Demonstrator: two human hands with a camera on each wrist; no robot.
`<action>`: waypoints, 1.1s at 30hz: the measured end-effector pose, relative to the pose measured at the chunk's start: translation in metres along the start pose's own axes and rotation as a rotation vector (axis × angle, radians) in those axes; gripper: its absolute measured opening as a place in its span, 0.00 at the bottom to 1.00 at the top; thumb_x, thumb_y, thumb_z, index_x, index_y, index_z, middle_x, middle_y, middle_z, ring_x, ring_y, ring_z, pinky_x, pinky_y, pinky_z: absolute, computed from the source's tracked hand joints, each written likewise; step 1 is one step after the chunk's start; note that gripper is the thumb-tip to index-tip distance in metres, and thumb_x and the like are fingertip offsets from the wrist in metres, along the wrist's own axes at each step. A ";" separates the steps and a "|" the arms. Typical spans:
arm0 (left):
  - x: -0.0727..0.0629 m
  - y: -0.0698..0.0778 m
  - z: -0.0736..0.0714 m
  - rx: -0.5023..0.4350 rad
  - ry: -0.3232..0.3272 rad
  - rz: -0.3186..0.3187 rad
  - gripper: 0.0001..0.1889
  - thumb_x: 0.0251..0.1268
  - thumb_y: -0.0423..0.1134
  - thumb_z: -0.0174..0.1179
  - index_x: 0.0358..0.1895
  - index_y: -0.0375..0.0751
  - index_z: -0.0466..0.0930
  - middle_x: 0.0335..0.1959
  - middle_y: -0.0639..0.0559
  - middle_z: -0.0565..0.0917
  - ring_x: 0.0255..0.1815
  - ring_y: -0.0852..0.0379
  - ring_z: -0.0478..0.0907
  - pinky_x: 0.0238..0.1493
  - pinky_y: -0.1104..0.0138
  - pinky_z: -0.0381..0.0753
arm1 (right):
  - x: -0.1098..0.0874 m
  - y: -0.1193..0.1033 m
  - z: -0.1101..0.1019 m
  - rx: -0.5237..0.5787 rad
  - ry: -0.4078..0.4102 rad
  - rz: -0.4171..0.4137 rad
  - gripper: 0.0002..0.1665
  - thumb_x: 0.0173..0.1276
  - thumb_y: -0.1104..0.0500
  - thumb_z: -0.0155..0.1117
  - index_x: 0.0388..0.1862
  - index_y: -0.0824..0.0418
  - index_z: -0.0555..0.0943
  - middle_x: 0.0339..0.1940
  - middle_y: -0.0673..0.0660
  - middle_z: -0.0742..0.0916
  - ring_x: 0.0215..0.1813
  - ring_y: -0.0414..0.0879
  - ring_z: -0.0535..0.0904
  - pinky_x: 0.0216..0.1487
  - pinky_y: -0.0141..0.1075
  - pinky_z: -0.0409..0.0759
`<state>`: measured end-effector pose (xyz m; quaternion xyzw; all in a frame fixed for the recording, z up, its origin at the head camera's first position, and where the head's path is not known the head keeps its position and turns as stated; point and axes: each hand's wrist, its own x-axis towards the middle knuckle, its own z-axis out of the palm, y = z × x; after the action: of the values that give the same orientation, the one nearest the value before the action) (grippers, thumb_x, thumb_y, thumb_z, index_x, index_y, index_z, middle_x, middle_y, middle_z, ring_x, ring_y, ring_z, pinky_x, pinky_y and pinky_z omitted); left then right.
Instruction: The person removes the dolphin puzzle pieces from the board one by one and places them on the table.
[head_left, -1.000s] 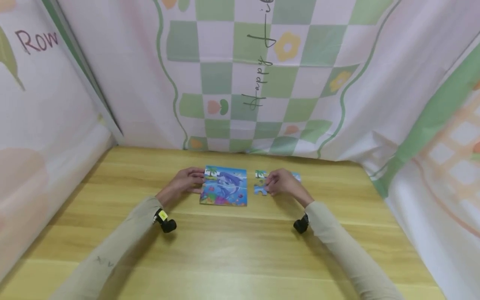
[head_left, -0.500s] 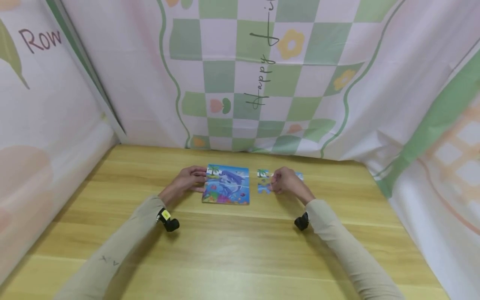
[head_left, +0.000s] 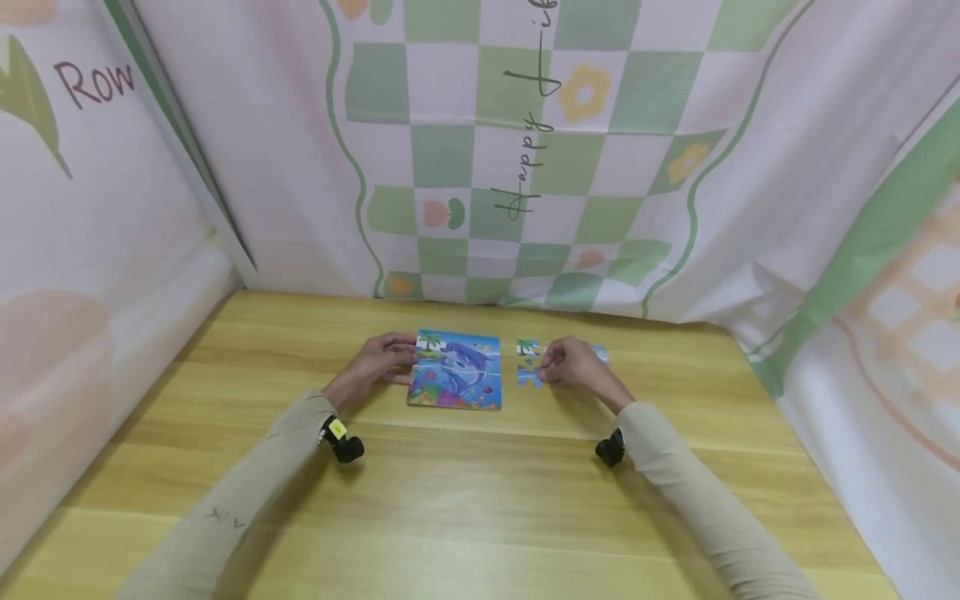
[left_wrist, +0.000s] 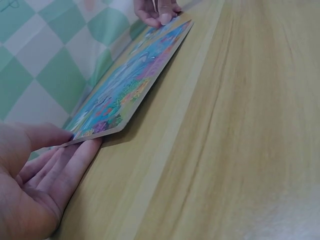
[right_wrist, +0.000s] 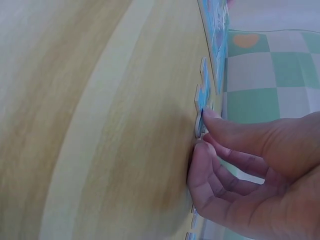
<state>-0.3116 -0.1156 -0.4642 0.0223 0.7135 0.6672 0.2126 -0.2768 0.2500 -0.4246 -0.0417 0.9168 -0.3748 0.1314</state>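
A blue dolphin puzzle board (head_left: pixel 455 370) lies on the wooden table (head_left: pixel 480 500). My left hand (head_left: pixel 403 360) holds its left edge. In the left wrist view the thumb lies on top and the fingers (left_wrist: pixel 75 160) lie under the corner of the board (left_wrist: pixel 135 85), which is raised slightly. Just right of the board, my right hand (head_left: pixel 547 363) pinches a joined cluster of puzzle pieces (head_left: pixel 528 363). In the right wrist view the thumb and fingers (right_wrist: pixel 205 150) close on the edge of a piece (right_wrist: pixel 201 100) resting on the table.
Another loose puzzle piece (head_left: pixel 600 353) peeks out behind my right hand. Patterned cloth walls (head_left: pixel 525 150) enclose the table at the back and on both sides. Small black wrist cameras (head_left: pixel 345 446) sit under both sleeves.
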 end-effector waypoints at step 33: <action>0.002 0.001 0.001 -0.006 0.034 -0.024 0.27 0.76 0.28 0.60 0.75 0.31 0.67 0.70 0.32 0.74 0.60 0.42 0.82 0.48 0.63 0.94 | 0.016 -0.043 0.035 0.035 -0.022 -0.206 0.10 0.71 0.66 0.70 0.47 0.69 0.81 0.42 0.62 0.86 0.41 0.49 0.83 0.38 0.36 0.91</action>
<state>-0.3131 -0.1137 -0.4642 0.0015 0.7152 0.6670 0.2086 -0.2840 0.1924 -0.4215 -0.1377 0.8994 -0.4018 0.1031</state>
